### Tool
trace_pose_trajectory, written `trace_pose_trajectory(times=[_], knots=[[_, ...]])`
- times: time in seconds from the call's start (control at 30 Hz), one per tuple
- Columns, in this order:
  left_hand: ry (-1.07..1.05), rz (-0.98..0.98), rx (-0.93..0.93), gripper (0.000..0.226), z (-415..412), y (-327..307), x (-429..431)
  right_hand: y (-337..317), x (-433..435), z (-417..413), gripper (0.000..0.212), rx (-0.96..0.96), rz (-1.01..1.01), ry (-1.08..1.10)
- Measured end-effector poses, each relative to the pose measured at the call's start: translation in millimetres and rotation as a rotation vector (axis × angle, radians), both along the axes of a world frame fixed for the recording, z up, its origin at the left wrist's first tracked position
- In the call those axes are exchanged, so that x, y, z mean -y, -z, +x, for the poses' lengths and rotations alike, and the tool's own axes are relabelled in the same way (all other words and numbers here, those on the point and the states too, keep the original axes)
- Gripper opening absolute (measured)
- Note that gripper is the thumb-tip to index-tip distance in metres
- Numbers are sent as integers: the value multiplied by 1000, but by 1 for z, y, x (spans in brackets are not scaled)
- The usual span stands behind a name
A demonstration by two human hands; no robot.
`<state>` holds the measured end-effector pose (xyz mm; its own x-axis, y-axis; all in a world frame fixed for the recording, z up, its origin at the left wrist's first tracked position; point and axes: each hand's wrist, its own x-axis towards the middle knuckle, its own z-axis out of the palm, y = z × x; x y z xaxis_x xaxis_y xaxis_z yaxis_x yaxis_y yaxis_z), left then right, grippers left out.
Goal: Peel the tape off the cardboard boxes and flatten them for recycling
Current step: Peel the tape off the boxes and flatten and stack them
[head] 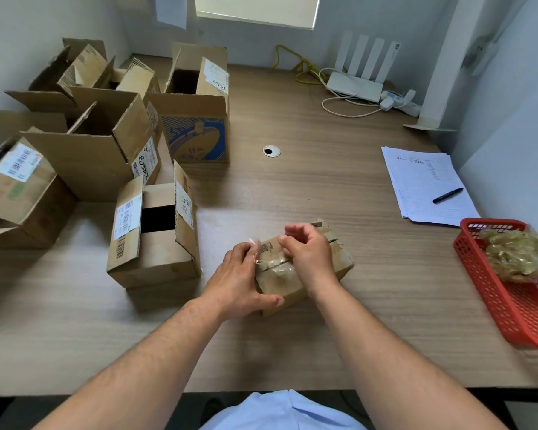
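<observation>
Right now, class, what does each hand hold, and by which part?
The left hand braces the small box at its near-left corner; the right hand seems to pinch tape on its top.

router [353, 85] far right | pen [448, 195] on lined papers [416, 178] | red basket [485, 283] right edge

Red basket [491, 293], brown boxes [90, 156]
</observation>
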<state>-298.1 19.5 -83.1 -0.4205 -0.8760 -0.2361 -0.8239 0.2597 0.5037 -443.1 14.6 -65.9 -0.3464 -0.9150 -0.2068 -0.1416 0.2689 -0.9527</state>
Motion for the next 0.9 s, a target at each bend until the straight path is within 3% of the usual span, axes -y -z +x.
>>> trace_pose_trajectory(times=[0.2, 0.3, 0.43, 0.5, 0.6, 0.77, 0.9], knots=[[4, 8, -29, 120, 1, -2, 1, 10, -19, 2, 43, -770, -284, -248], [-6, 28, -58, 118, 1, -3, 2, 13, -21, 10, 46, -787, -327, -331], [24, 9, -29, 120, 3, 0, 3, 16, -15, 6, 12, -843, -279, -301], [35, 10, -15, 121, 3, 0, 3, 17, -13, -3, 7, -931, -206, -204], [45, -1, -8, 120, 2, -1, 3, 17, -16, -8, 11, -982, -105, -152], [47, 4, -9, 120, 2, -1, 4, 21, -20, -1, 14, -1075, -200, -257], [40, -7, -20, 119, 1, -1, 3, 18, -25, 3, 34, -1193, -144, -344]])
